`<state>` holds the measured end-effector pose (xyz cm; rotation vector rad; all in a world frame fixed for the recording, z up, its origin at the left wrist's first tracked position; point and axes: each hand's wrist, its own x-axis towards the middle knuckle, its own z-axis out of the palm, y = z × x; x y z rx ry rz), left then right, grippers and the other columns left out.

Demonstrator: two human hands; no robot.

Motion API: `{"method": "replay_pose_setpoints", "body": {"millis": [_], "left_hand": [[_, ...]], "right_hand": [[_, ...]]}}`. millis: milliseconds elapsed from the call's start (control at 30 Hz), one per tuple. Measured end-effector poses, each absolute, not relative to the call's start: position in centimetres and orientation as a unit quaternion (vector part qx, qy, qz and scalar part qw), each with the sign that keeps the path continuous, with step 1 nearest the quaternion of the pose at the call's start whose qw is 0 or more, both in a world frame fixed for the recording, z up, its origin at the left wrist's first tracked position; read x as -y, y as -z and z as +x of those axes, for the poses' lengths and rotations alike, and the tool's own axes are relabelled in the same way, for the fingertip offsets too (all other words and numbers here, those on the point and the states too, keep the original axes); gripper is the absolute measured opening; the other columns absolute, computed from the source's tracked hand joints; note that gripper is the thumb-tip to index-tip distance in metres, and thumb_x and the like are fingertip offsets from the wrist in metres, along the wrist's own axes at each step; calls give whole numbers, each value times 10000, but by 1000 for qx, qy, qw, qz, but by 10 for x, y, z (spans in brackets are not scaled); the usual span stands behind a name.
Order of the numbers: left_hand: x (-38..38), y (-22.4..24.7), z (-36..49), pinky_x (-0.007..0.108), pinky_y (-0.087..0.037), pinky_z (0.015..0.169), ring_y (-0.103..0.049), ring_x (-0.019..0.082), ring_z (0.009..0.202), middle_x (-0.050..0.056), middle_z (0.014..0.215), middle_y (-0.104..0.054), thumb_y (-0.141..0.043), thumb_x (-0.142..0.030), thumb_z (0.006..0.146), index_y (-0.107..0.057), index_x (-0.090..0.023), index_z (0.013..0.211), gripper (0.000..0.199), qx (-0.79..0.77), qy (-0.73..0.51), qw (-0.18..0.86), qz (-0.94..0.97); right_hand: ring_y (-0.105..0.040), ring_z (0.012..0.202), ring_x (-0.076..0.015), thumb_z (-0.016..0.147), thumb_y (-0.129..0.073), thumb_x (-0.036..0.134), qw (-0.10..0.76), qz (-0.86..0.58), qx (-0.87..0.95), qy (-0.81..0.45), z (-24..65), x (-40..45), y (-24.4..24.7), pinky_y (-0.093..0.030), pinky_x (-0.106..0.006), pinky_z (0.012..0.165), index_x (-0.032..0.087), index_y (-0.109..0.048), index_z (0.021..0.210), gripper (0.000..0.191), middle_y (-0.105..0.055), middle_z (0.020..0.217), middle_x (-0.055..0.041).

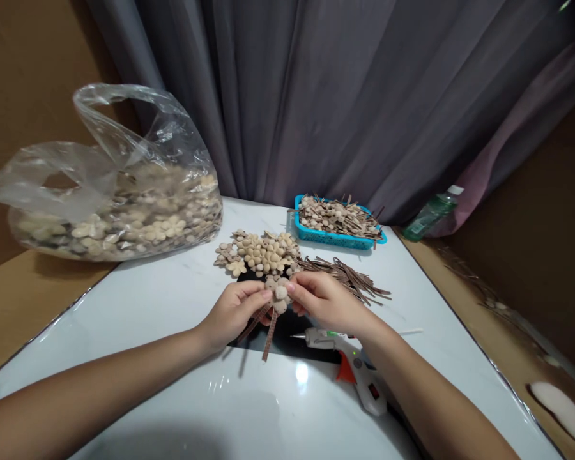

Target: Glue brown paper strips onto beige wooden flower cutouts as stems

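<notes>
Between both hands is a beige fabric flower (278, 295) with a round centre and two brown ribbon strips (269, 335) hanging below it. My left hand (234, 312) pinches its left side between thumb and fingers. On the opposite side, the thumb and fingers of my right hand (323, 299) are closed on its edge. Just behind the hands lies a pile of beige fabric flowers (263, 252), with a bundle of brown strips (349, 278) to its right. A white glue gun (352, 361) with an orange trigger rests under my right forearm, partly hidden by it.
A clear plastic bag (167, 223) full of flowers stands at the back left. At the back right, a blue basket (335, 240) holds small flower pieces and strips. A black mat (287, 335) lies under the hands. A green bottle (431, 214) stands beyond the table's right edge.
</notes>
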<state>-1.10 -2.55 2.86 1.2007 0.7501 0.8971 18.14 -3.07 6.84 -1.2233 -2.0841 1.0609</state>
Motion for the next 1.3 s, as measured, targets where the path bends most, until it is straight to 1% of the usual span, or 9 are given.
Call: {"method": "replay_pose_setpoints", "body": {"millis": [300,500,733,833,933,1067,1200,1233,1300], "left_hand": [[16,-23,-14,210,-493,501,-643,153,562,87,659,-695,-563,-536,772,-680,-85,829,469,-352,-404,706,464],[-17,-12,-34,225,-460,452,-562,119,465,34,617,-639,-513,-415,835,-648,-120,815,325,-469,-494,350,643],[-52,4,-54,333,-459,804,-591,206,837,65,875,-669,-560,-367,805,-647,-162,912,247,-500,-514,149,681],[-57,11,-52,395,-385,946,-552,248,1000,80,980,-660,-536,-364,816,-639,-175,958,258,-499,-490,99,708],[-64,17,-51,454,-315,1017,-486,286,1137,115,1134,-612,-509,-363,823,-616,-168,1045,314,-516,-468,68,714],[-73,27,-54,498,-308,1032,-452,316,1208,159,1207,-575,-421,-305,831,-623,-134,1072,358,-546,-434,68,714],[-77,33,-55,426,-385,1009,-520,292,1150,139,1176,-602,-423,-242,773,-670,-137,997,350,-553,-405,95,722],[-77,33,-55,406,-396,1004,-534,285,1134,131,1172,-603,-440,-244,758,-676,-140,985,344,-553,-403,101,723],[-75,32,-54,385,-419,983,-562,276,1085,125,1152,-606,-471,-262,736,-681,-141,968,336,-554,-404,111,719]], "right_hand": [[-543,529,-85,919,-423,401,230,-465,747,-416,190,26,-66,-388,-183,513,173,-521,708,326,-579,596,23],[-517,492,-71,834,-570,401,291,-479,667,-490,191,24,-72,-364,-163,442,156,-584,695,282,-582,565,30],[-519,467,-80,721,-692,434,379,-554,557,-489,225,-16,-59,-374,-179,414,131,-604,639,326,-593,544,19],[-605,652,-119,855,-576,378,432,-599,517,-433,240,-55,-72,-491,-231,576,117,-628,857,266,-648,768,-26],[-598,973,-203,900,-539,309,450,-631,492,-396,247,-95,-94,-517,-404,812,156,-536,1168,309,-572,1163,-85],[-594,986,-208,898,-541,308,402,-664,494,-391,248,-105,-105,-514,-412,819,156,-532,1176,317,-567,1173,-86],[-597,976,-202,901,-537,308,287,-684,537,-402,260,-52,-89,-516,-405,815,159,-537,1169,307,-571,1167,-85],[-612,921,-185,902,-535,315,249,-687,550,-404,266,-33,-85,-527,-378,778,148,-554,1133,286,-596,1110,-78],[-619,609,-157,884,-523,393,191,-686,579,-397,279,5,-77,-499,-267,535,95,-633,796,329,-661,717,-76]]}}
